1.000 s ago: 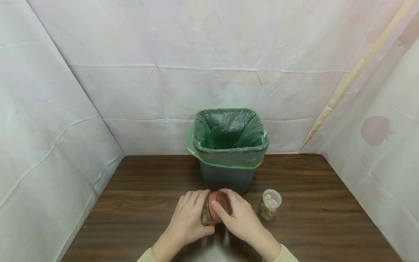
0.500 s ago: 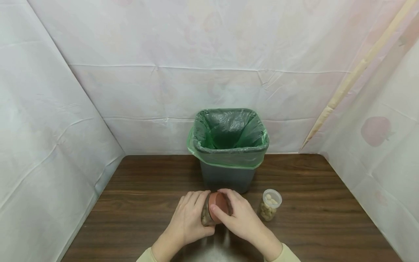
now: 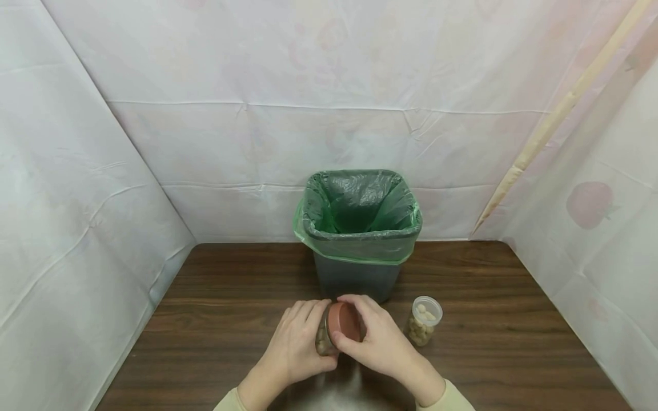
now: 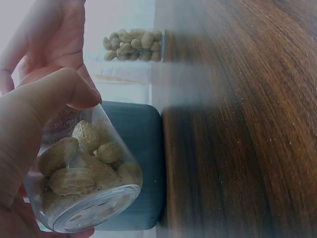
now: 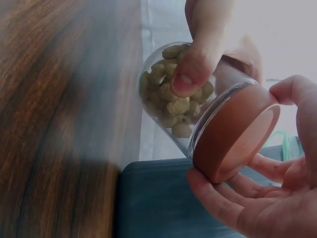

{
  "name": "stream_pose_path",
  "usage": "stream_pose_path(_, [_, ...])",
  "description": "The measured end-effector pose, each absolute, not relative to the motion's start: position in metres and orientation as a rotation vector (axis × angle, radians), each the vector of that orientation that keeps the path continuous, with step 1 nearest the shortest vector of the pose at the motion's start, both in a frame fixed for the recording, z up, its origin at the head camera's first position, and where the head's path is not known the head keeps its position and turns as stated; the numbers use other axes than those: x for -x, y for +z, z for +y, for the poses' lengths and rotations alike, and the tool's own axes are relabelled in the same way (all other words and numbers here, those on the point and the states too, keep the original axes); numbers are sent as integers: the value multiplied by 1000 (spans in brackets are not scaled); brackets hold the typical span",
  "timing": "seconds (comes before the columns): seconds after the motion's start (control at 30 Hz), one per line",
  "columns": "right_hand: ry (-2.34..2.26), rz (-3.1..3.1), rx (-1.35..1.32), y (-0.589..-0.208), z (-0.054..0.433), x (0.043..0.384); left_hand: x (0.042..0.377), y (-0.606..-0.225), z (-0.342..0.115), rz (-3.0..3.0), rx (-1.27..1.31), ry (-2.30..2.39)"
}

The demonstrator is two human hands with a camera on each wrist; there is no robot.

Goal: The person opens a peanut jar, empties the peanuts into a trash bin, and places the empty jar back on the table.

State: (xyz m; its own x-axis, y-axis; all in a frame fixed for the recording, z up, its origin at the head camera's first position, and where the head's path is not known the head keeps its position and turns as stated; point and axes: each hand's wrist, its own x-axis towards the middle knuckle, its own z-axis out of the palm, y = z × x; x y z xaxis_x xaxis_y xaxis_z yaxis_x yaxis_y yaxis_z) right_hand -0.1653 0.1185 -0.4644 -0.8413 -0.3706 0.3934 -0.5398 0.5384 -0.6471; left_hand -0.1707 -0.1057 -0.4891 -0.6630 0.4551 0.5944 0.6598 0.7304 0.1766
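A clear jar point(image 4: 89, 173) of unshelled peanuts point(image 5: 171, 99) is held tilted above the table, its reddish-brown lid point(image 3: 345, 322) facing right. My left hand point(image 3: 295, 342) grips the jar's body, thumb on the near side. Around the lid's edge curl the fingers and thumb of my right hand point(image 3: 380, 342), as the right wrist view shows from close up. The lid sits on the jar's mouth. To the right of my right hand, a second clear jar point(image 3: 422, 322) with peanuts stands upright on the table.
Just beyond my hands stands a grey bin point(image 3: 357, 274) lined with a green bag point(image 3: 360, 251). The dark wood table point(image 3: 231, 285) ends at pale patterned sheets point(image 3: 231, 142) hanging behind it and along both sides.
My right fingers and thumb have shifted slightly round the lid, and the right wrist has moved a little to the right. My left hand and the jar stay nearly in place.
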Motion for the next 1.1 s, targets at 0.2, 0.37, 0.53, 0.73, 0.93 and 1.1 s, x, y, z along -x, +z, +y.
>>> stream_pose_path(0.2, [1185, -2547, -828, -463, 120, 165, 170, -489, -106, -2404, 858, -534])
stream_pose_path(0.37, [1184, -2564, -868, -460, 122, 165, 171, -488, -107, -2399, 875, -563])
stream_pose_path(0.53, [1175, -2541, -937, -459, 124, 166, 171, -488, -108, -2402, 889, -591])
stream_pose_path(0.73, [1143, -2497, -1035, -458, 126, 167, 171, -486, -108, -2437, 891, -611])
stream_pose_path(0.93, [1138, -2485, -1073, -457, 126, 168, 172, -486, -108, -2412, 901, -625])
stream_pose_path(1.1, [1123, -2467, -1083, -458, 126, 168, 172, -487, -108, -2389, 909, -630])
